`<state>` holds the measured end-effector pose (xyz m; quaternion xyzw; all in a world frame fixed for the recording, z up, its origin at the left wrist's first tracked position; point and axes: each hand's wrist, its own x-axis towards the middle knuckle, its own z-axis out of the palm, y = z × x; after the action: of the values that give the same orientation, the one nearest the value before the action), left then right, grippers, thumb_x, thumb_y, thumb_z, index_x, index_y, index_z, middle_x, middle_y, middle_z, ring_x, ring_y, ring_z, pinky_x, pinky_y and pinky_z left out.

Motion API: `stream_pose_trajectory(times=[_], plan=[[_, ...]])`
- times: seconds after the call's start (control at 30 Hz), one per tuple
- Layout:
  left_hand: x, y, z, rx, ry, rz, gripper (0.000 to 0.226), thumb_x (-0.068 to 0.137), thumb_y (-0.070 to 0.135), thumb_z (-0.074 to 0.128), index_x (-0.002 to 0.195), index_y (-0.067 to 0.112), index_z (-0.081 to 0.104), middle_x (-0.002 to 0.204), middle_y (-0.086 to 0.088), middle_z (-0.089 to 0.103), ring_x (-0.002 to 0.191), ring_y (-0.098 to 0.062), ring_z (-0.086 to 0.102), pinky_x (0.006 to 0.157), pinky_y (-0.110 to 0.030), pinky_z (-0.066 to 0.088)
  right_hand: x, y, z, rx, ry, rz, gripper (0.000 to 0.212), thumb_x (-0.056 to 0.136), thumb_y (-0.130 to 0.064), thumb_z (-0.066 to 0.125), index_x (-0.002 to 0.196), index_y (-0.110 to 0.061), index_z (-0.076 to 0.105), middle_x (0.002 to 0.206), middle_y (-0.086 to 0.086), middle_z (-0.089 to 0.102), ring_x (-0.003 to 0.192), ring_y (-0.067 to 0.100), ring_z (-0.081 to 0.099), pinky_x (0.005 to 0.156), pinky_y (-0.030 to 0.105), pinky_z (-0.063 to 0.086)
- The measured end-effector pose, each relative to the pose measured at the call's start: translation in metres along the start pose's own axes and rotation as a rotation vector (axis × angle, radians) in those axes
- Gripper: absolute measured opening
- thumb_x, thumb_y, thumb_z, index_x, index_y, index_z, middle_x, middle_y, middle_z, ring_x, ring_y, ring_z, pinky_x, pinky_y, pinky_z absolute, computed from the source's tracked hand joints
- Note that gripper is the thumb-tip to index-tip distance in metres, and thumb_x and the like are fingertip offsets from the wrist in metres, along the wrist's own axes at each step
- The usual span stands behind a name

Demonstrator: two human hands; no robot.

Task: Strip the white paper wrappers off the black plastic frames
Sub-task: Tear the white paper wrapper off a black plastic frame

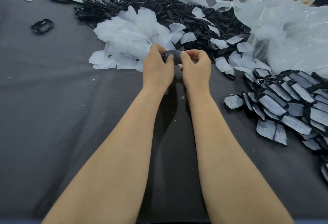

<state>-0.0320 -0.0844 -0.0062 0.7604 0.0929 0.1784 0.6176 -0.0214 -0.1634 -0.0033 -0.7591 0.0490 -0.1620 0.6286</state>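
The table is covered with a dark grey cloth point(53, 117), creased in places. Just beyond the left hand point(157, 67) lies a loose heap of white paper wrappers point(131, 34), and behind that heap is a broad pile of bare black frames point(159, 5). Far out to the left of that hand a lone black frame point(42, 26) lies flat by itself. To the right of the right hand point(196, 67), wrapped frames point(287, 103) lie overlapping in rows. Beyond them sit crumpled clear plastic bags point(292, 37). Small white scraps point(92, 79) dot the cloth left of the left hand.
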Motion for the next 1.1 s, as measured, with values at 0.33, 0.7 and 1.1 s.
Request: stream_pose_trajectory(times=[0.33, 0.7, 1.1], plan=[[0.002, -0.001, -0.001, -0.137, -0.088, 0.015, 0.014, 0.094, 0.009, 0.056, 0.09, 0.019, 0.047, 0.09, -0.008, 0.064, 0.062, -0.01, 0.065, 0.068, -0.024, 0.057, 0.013, 0.003, -0.011, 0.335, -0.058, 0.187, 0.01, 0.092, -0.007, 0.059, 0.101, -0.008, 0.055, 0.088, 0.005, 0.059, 0.076, 0.013, 0.058, 0.066, 0.021, 0.052], [0.004, -0.002, 0.0, -0.197, -0.08, -0.048, 0.01, 0.094, 0.009, 0.057, 0.101, 0.012, 0.051, 0.09, -0.008, 0.066, 0.058, -0.006, 0.064, 0.068, -0.024, 0.059, 0.008, 0.004, -0.01, -0.099, -0.034, -0.04, 0.015, 0.095, -0.021, 0.056, 0.097, -0.008, 0.061, 0.083, 0.003, 0.064, 0.079, 0.019, 0.067, 0.085, 0.043, 0.054], [0.002, -0.001, -0.001, -0.218, -0.061, -0.039, 0.008, 0.093, 0.009, 0.057, 0.097, 0.013, 0.051, 0.088, -0.009, 0.066, 0.062, -0.011, 0.065, 0.072, -0.029, 0.059, 0.007, 0.0, -0.012, 0.038, -0.074, 0.064, 0.019, 0.095, -0.013, 0.054, 0.107, -0.001, 0.062, 0.093, 0.012, 0.067, 0.075, 0.016, 0.064, 0.075, 0.031, 0.056]])
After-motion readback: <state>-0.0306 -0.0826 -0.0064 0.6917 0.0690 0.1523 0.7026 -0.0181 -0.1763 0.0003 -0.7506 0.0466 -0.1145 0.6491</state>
